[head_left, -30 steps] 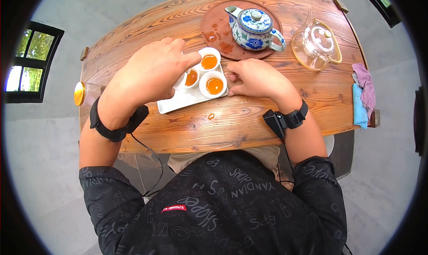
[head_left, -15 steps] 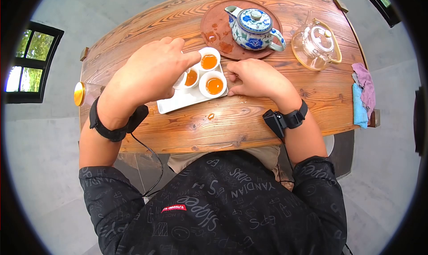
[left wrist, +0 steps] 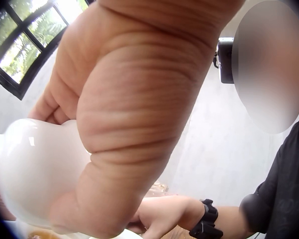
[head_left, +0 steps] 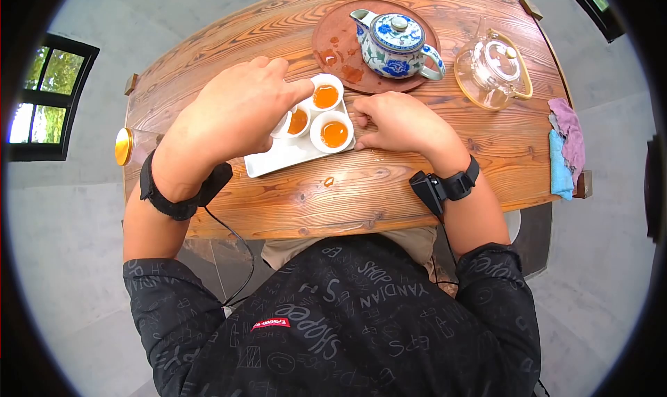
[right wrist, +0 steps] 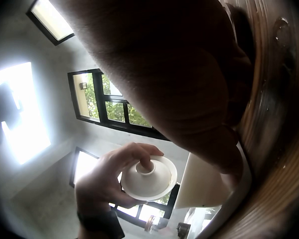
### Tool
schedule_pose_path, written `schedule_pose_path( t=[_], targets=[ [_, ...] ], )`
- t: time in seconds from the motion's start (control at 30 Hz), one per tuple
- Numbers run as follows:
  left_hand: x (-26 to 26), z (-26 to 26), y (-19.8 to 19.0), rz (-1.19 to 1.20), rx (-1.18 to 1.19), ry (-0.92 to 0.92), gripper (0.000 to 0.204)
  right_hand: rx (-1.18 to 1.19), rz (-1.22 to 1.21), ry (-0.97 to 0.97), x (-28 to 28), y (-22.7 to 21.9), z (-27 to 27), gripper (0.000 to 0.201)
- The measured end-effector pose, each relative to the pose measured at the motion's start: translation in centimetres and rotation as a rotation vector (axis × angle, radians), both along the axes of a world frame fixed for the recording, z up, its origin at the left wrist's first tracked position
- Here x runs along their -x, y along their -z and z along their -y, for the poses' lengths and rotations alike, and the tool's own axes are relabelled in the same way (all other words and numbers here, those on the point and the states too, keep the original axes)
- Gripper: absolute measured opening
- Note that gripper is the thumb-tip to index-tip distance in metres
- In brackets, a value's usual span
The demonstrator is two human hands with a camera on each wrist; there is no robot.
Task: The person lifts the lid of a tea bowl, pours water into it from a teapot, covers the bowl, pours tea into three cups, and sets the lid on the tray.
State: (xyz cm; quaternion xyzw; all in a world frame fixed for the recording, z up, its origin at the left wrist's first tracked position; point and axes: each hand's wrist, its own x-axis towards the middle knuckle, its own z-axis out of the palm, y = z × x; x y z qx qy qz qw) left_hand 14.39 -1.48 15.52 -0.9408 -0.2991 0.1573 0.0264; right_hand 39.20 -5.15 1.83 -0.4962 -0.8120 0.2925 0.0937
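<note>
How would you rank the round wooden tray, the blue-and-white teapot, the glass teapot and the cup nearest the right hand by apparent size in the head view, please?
1. Round wooden tray.
2. Blue-and-white teapot and glass teapot: too alike to separate.
3. Cup, smallest.

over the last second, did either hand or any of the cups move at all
Nothing visibly changed. The left hand holds a white cup above the white tray, the right hand rests at the tray's edge, and the three cups of tea sit where they were.
</note>
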Motion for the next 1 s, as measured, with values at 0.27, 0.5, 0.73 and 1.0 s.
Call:
schedule_pose_path(
  t=[0.27,0.5,0.73,1.0],
  targets=[
    [0.0,-0.1,0.2,0.007,-0.019,0.007,0.066,0.0,0.007,-0.005,0.0,0.0,-0.1,0.04],
    [0.1,-0.1,0.3,0.016,-0.018,0.014,0.067,0.002,0.008,-0.005,-0.1,-0.1,-0.1,0.04],
    [0.4,-0.2,0.5,0.04,-0.02,0.01,0.067,0.01,0.005,0.002,0.0,-0.2,0.0,0.04],
    [3.3,-0.1,0.9,0.203,0.036,-0.078,0.054,0.002,-0.002,0.013,-0.1,-0.3,0.0,0.04]
  ],
)
